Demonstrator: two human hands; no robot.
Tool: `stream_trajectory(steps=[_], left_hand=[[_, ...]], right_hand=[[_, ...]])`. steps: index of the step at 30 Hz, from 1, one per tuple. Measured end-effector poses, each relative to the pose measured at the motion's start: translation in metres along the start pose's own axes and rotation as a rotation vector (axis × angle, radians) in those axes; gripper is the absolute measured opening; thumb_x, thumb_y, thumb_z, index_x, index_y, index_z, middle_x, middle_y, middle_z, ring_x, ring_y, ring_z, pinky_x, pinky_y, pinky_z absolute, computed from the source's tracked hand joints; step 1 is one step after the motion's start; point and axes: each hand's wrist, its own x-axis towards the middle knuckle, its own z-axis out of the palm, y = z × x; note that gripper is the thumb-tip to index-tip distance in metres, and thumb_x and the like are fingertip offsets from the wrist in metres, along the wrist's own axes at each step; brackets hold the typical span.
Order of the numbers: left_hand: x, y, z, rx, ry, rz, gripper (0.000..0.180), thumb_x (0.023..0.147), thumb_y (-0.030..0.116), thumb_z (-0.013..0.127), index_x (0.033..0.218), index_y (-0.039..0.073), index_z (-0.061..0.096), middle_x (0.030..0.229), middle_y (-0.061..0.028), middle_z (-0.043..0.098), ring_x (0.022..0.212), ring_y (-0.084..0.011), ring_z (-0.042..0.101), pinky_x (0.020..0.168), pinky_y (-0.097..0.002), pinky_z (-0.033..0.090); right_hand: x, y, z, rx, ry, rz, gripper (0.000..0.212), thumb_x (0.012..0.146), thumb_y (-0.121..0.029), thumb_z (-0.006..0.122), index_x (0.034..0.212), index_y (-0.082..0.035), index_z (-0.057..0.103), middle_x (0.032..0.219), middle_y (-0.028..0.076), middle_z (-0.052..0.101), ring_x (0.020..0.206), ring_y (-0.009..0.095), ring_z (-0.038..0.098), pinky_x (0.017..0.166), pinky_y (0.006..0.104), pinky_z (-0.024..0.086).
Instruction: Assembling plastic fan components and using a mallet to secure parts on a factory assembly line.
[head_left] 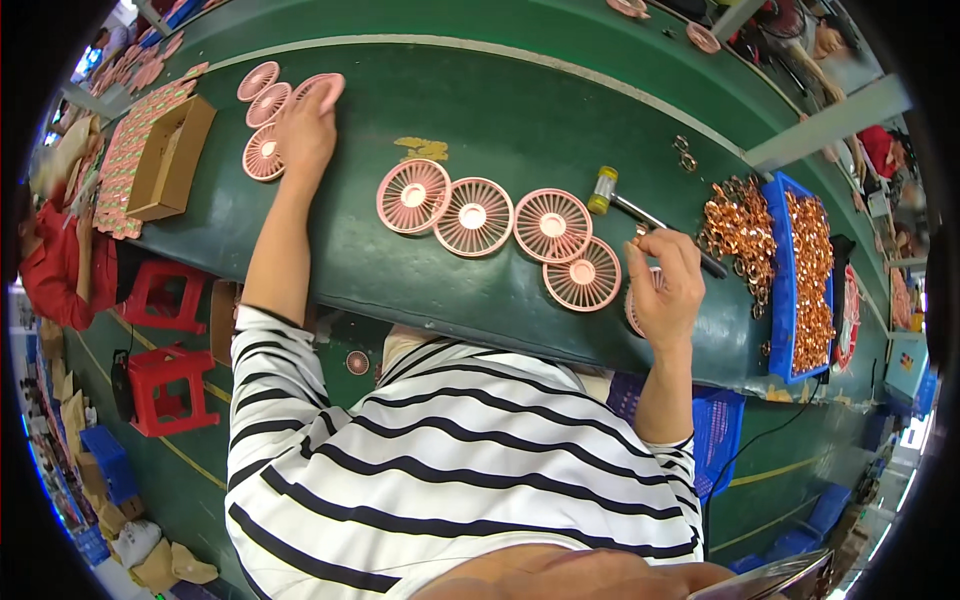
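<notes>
At the far left of the bench, my left hand [306, 135] closes on a round pink fan grille [329, 91]. Beside it lie more pink grilles [268, 105], one partly under my fingers. My right hand [668, 285] is pinched above the right part of the bench, a small shiny metal piece [641, 230] at its fingertips. Below that hand another grille [632, 308] is partly hidden. Several spoked grilles [473, 217] lie in an overlapping row between my hands. Near my right hand rests a mallet with a yellow head [603, 190].
A heap of copper-coloured metal pieces [737, 222] lies against a blue tray [783, 290] full of more. A cardboard box [172, 160] stands at the left, next to many pink parts [135, 150]. Red stools [170, 390] and a person in red [60, 265] are beyond the bench's left end.
</notes>
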Motion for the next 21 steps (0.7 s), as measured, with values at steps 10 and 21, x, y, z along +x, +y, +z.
stream_trajectory(steps=[10,21], left_hand=[[-0.049,0.232,-0.111,-1.221,-0.28,-0.397,0.038,0.103,0.034,0.042,0.112,0.0,0.056,0.104,-0.0073,0.058,0.095,-0.0115,0.055,0.084,-0.0258,0.046],[-0.079,0.284,-0.126,-1.47,-0.598,-0.347,0.032,0.103,0.022,0.04,0.124,-0.002,0.047,0.108,-0.0066,0.054,0.098,-0.0107,0.05,0.089,-0.0261,0.042]], right_hand=[[0.006,-0.038,0.004,0.108,0.195,-0.291,0.021,0.066,-0.007,0.08,0.083,-0.005,0.067,0.084,0.005,0.063,0.075,0.023,0.059,0.074,0.0395,0.048],[0.001,-0.05,0.013,0.025,0.139,-0.285,0.017,0.069,-0.01,0.077,0.08,-0.007,0.065,0.081,0.004,0.06,0.076,0.023,0.057,0.075,0.0378,0.045]])
